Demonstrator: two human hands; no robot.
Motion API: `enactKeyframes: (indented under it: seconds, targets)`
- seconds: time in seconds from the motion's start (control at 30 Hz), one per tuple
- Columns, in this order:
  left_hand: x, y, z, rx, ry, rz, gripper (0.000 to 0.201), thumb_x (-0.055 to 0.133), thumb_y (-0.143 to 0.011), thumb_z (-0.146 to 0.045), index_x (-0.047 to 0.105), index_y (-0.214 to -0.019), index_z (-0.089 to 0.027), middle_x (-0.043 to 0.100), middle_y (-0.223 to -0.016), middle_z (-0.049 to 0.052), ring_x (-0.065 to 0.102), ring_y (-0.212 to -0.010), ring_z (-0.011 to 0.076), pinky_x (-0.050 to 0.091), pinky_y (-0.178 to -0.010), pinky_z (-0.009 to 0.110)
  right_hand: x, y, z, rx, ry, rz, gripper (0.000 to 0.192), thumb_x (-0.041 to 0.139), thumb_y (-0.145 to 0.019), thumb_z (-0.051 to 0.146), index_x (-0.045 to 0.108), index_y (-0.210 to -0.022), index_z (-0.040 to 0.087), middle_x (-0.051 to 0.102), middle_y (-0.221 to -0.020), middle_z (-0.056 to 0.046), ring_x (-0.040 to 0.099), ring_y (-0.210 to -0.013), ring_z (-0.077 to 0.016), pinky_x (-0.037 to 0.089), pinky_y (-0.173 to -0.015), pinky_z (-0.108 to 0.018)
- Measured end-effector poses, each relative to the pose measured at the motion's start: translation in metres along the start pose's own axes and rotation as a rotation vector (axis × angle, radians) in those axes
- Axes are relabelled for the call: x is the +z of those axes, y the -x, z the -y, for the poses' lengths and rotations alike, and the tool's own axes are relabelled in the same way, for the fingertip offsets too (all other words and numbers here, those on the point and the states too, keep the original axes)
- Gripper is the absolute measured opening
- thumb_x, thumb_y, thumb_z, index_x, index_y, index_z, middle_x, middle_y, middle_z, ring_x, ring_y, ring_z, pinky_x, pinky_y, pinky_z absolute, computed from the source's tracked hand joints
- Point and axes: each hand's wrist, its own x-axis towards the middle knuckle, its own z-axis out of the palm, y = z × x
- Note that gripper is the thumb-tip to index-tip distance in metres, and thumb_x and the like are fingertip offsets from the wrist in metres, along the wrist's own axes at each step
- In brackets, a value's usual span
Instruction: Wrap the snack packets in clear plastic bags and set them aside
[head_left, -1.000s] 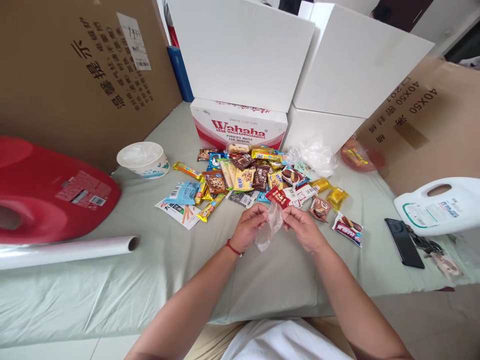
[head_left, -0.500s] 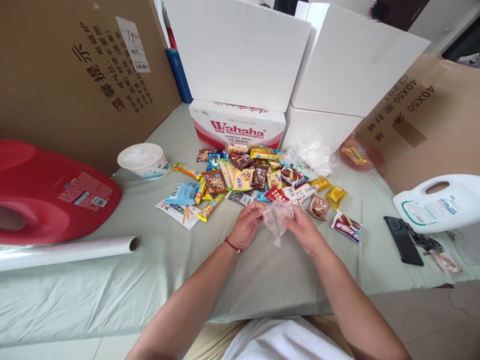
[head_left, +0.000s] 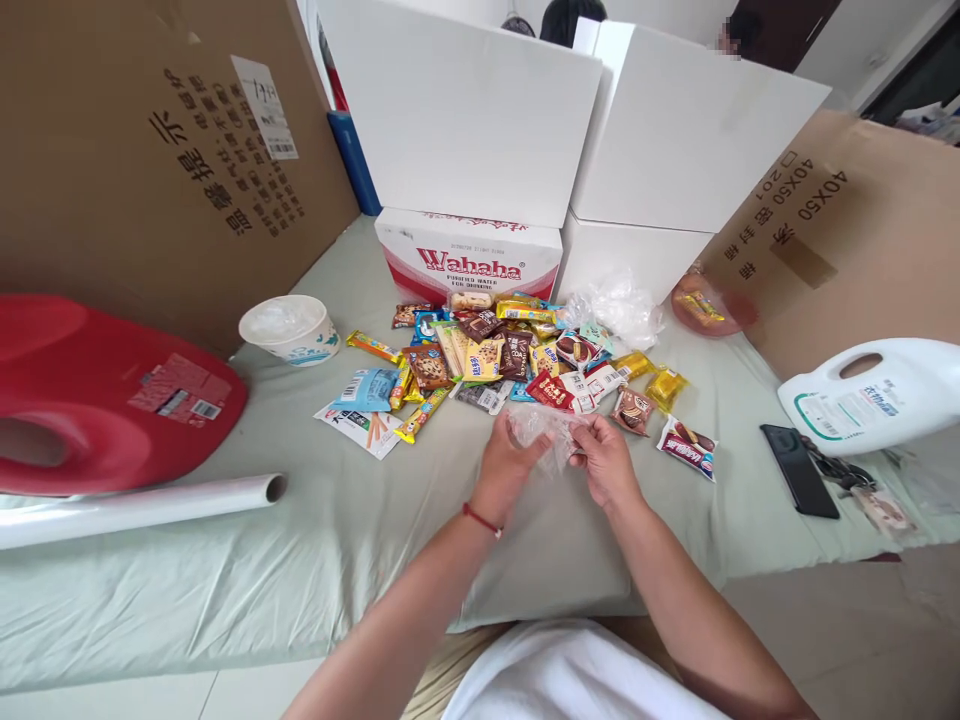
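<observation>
A crumpled clear plastic bag (head_left: 553,440) is stretched between my two hands, in front of a heap of wrapped snacks. My left hand (head_left: 512,462), with a red cord bracelet at the wrist, grips the bag's left side, its thumb lying over the film. The fingers of my right hand (head_left: 604,462) pinch the bag's right side. Just beyond the bag lie a red-and-white snack packet (head_left: 577,388) and a yellow cookie packet (head_left: 484,360). A brown round-wafer packet (head_left: 631,410) lies close to my right hand.
Behind the snacks stand a Wahaha carton (head_left: 469,262) and white boxes (head_left: 457,110). A paper tub (head_left: 291,345), red jug (head_left: 112,400) and film roll (head_left: 150,510) are on the left. A white jug (head_left: 877,395), phone (head_left: 799,470) and reddish bowl (head_left: 709,312) are on the right.
My left hand has turned and now sits inside or behind the bag's left edge. The bag is spread wider, and the right hand's fingers have curled into a pinch. The view has shifted slightly.
</observation>
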Motion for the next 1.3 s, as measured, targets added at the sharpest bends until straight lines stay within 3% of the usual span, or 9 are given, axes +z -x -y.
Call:
enactKeyframes:
  seconds: [0.23, 0.4, 0.6, 0.7, 0.8, 0.9, 1.03, 1.17, 1.3]
  targets:
    - [-0.003, 0.02, -0.001, -0.146, 0.057, -0.053, 0.04, 0.074, -0.076, -0.058, 0.059, -0.079, -0.021, 0.055, -0.066, -0.003, 0.047, -0.059, 0.0117, 0.039, -0.055, 0.025, -0.029, -0.001, 0.006, 0.202, -0.031, 0.217, 0.048, 0.095, -0.053, 0.045, 0.066, -0.078, 0.018, 0.055, -0.064, 0.006, 0.044, -0.052, -0.0064, 0.031, -0.042, -0.018]
    - [-0.007, 0.03, -0.008, -0.288, 0.022, 0.055, 0.049, 0.078, -0.072, -0.065, 0.058, -0.074, -0.02, 0.04, -0.055, -0.007, 0.026, -0.044, 0.0073, 0.014, -0.04, 0.025, -0.052, -0.003, 0.005, 0.296, -0.09, 0.289, 0.047, 0.096, -0.055, 0.044, 0.064, -0.074, 0.016, 0.053, -0.062, 0.006, 0.037, -0.047, -0.003, 0.025, -0.041, -0.017]
    - [-0.001, 0.032, 0.005, -0.354, -0.086, 0.028, 0.058, 0.059, -0.082, -0.078, 0.058, -0.073, -0.02, 0.038, -0.055, -0.006, 0.023, -0.039, 0.0071, 0.012, -0.036, 0.027, -0.059, 0.003, -0.012, 0.308, -0.211, 0.254, 0.051, 0.094, -0.058, 0.051, 0.057, -0.07, 0.017, 0.047, -0.057, 0.008, 0.028, -0.044, -0.0015, 0.018, -0.039, -0.017]
    - [-0.005, 0.033, 0.006, -0.228, -0.213, -0.117, 0.047, 0.068, -0.081, -0.066, 0.058, -0.087, -0.021, 0.05, -0.069, -0.003, 0.038, -0.049, 0.0094, 0.028, -0.041, 0.024, -0.063, 0.005, -0.017, 0.29, -0.194, 0.195, 0.053, 0.093, -0.058, 0.053, 0.055, -0.07, 0.018, 0.048, -0.056, 0.008, 0.029, -0.043, -0.0019, 0.017, -0.038, -0.017]
    - [-0.009, 0.044, -0.003, 0.16, -0.5, -0.321, 0.036, 0.077, -0.078, -0.042, 0.058, -0.103, -0.022, 0.059, -0.094, 0.003, 0.056, -0.082, 0.0182, 0.049, -0.068, 0.029, -0.065, 0.004, -0.021, 0.247, -0.138, 0.132, 0.053, 0.092, -0.057, 0.055, 0.055, -0.069, 0.019, 0.054, -0.057, 0.006, 0.039, -0.044, -0.0043, 0.024, -0.037, -0.017]
    - [-0.007, 0.061, -0.011, 0.531, -0.815, -0.137, 0.019, 0.066, -0.084, -0.024, 0.063, -0.103, -0.024, 0.06, -0.107, 0.008, 0.056, -0.105, 0.0254, 0.05, -0.091, 0.041, -0.063, 0.003, -0.025, 0.236, -0.122, 0.124, 0.051, 0.092, -0.056, 0.053, 0.057, -0.07, 0.019, 0.059, -0.059, 0.004, 0.046, -0.046, -0.0062, 0.032, -0.038, -0.018]
    - [-0.003, 0.072, -0.006, 0.594, -0.896, 0.268, 0.045, 0.065, -0.08, -0.014, 0.058, -0.122, -0.027, 0.058, -0.124, 0.011, 0.055, -0.118, 0.0288, 0.048, -0.099, 0.048, -0.06, 0.002, -0.028, 0.231, -0.118, 0.125, 0.05, 0.091, -0.057, 0.054, 0.057, -0.07, 0.019, 0.06, -0.059, 0.004, 0.048, -0.046, -0.0064, 0.035, -0.039, -0.017]
    - [-0.01, 0.065, 0.003, 0.542, -0.866, 0.325, 0.066, 0.058, -0.071, -0.005, 0.052, -0.133, -0.027, 0.052, -0.137, 0.014, 0.051, -0.128, 0.031, 0.046, -0.104, 0.053, -0.064, 0.003, -0.028, 0.229, -0.125, 0.126, 0.048, 0.091, -0.058, 0.051, 0.056, -0.069, 0.019, 0.06, -0.059, 0.004, 0.048, -0.047, -0.0069, 0.035, -0.039, -0.018]
    - [-0.015, 0.052, 0.001, 0.565, -0.938, 0.348, 0.043, 0.062, -0.081, -0.014, 0.065, -0.122, -0.028, 0.062, -0.131, 0.011, 0.052, -0.13, 0.0307, 0.042, -0.108, 0.054, -0.067, 0.002, -0.028, 0.236, -0.127, 0.128, 0.045, 0.091, -0.058, 0.047, 0.057, -0.068, 0.02, 0.061, -0.058, 0.003, 0.048, -0.046, -0.0072, 0.036, -0.038, -0.018]
